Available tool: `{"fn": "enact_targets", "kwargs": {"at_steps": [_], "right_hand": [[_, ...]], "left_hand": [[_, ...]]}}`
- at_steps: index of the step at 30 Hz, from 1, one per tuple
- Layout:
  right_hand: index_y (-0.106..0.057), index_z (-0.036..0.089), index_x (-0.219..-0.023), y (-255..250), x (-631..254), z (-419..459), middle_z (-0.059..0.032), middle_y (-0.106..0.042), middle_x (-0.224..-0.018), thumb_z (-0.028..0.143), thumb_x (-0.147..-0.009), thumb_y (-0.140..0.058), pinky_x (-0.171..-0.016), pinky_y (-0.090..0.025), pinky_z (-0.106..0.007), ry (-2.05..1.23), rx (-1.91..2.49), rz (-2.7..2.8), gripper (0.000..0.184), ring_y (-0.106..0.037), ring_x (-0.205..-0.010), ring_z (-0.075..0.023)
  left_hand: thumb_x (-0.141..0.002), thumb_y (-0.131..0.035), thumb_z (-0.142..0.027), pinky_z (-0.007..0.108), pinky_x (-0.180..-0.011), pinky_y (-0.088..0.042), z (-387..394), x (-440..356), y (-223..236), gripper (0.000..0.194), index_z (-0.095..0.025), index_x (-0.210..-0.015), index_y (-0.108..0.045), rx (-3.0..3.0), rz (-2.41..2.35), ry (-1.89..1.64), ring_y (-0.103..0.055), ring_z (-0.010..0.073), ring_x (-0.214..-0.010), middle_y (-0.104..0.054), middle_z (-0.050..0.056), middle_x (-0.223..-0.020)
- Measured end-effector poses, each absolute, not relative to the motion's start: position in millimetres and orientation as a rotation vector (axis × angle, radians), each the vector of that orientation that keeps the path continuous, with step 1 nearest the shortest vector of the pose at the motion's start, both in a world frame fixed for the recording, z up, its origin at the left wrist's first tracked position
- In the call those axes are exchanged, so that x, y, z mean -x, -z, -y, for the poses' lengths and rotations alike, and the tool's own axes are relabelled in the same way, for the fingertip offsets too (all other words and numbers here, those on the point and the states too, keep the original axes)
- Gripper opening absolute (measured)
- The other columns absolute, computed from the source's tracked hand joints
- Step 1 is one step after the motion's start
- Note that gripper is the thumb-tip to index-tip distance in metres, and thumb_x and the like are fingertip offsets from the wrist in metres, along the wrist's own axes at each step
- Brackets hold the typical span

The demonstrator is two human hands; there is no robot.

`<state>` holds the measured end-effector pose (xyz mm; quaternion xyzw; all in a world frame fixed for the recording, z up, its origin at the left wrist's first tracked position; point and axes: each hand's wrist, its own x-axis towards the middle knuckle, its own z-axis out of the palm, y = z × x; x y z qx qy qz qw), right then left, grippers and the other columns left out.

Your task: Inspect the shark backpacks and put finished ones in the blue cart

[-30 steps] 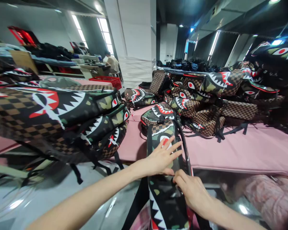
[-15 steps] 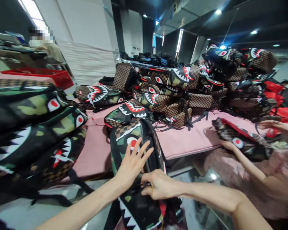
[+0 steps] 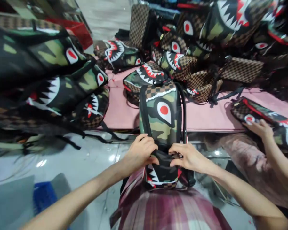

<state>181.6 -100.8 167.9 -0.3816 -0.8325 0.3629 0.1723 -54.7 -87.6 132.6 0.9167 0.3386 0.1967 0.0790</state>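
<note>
A camouflage backpack [image 3: 162, 119] with a shark mouth, a red-and-white eye and a checkered top leans from my lap up to the edge of the pink table [image 3: 206, 116]. My left hand [image 3: 140, 152] grips its lower left part with curled fingers. My right hand [image 3: 188, 156] pinches the same part from the right side, fingers closed on the fabric. Black straps run down both sides of the backpack.
Stacks of the same shark-print backpacks [image 3: 52, 76] rise on the left, and a big heap [image 3: 206, 41] covers the far table. A co-worker's hand [image 3: 260, 127] on the right rests on another backpack [image 3: 264, 118]. A blue crate [image 3: 44, 195] stands on the shiny floor.
My left hand went from lying flat with spread fingers to gripping the backpack's lower part. The view tipped downward, so my lap now shows. The co-worker's backpack stays on the right.
</note>
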Motion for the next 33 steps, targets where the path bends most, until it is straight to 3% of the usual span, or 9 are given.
{"fn": "enact_targets", "kwargs": {"at_steps": [4,7,11,20,26,33], "right_hand": [[-0.055,0.017,-0.084,-151.5,-184.7,118.7,0.0004,-0.055,-0.076,0.025,-0.090,-0.047,-0.049,-0.027,-0.022,-0.636,1.061,2.569,0.012,-0.044,-0.055,-0.0087],[-0.055,0.017,-0.078,-132.1,-185.7,131.4,-0.0011,-0.056,-0.074,0.011,-0.090,-0.032,-0.047,-0.024,-0.025,-0.217,0.925,2.632,0.027,-0.039,-0.052,-0.0102],[-0.055,0.017,-0.073,-116.9,-187.5,138.4,-0.0011,-0.060,-0.074,0.010,-0.091,-0.034,-0.050,-0.025,-0.025,0.047,0.781,2.609,0.028,-0.040,-0.054,-0.0106],[-0.055,0.017,-0.071,-118.6,-186.1,137.8,-0.0007,-0.060,-0.074,0.009,-0.091,-0.034,-0.049,-0.024,-0.025,0.010,0.786,2.605,0.030,-0.039,-0.053,-0.0102],[-0.056,0.016,-0.082,-119.4,-188.3,135.6,-0.0010,-0.061,-0.079,0.008,-0.090,-0.034,-0.050,-0.028,-0.023,-0.102,0.877,2.527,0.025,-0.044,-0.055,-0.0085],[-0.056,0.016,-0.098,-127.6,-203.7,144.9,-0.0032,-0.064,-0.093,0.010,-0.090,-0.039,-0.051,-0.033,-0.023,-0.153,0.940,2.600,0.020,-0.053,-0.061,-0.0086]], "left_hand": [[-0.081,-0.060,-0.025,0.041,-0.104,-0.025,121.2,50.2,-119.3,0.016,-0.017,-0.094,-0.055,-2.662,-1.142,-0.719,-0.056,0.0175,-0.099,-0.065,0.001,-0.084],[-0.088,-0.049,-0.015,0.040,-0.103,-0.023,136.5,45.7,-105.6,0.007,-0.017,-0.091,-0.054,-2.654,-1.180,-0.894,-0.056,0.0154,-0.099,-0.066,-0.001,-0.080],[-0.089,-0.039,-0.008,0.038,-0.102,-0.021,142.8,43.2,-88.4,0.020,-0.020,-0.082,-0.054,-2.669,-1.047,-1.012,-0.055,0.0135,-0.100,-0.066,-0.004,-0.074],[-0.086,-0.046,-0.006,0.035,-0.091,-0.026,133.7,48.7,-82.6,0.016,-0.020,-0.082,-0.054,-2.651,-0.923,-1.079,-0.055,0.0134,-0.100,-0.067,-0.004,-0.077],[-0.081,-0.046,0.000,0.034,-0.084,-0.026,127.9,39.2,-89.6,0.021,-0.019,-0.075,-0.052,-2.620,-0.986,-1.075,-0.058,0.0118,-0.090,-0.068,-0.005,-0.080],[-0.084,-0.055,-0.018,0.034,-0.080,-0.029,136.2,30.2,-94.4,0.006,-0.019,-0.090,-0.056,-2.570,-1.148,-1.077,-0.057,0.0140,-0.083,-0.066,-0.001,-0.082]]}}
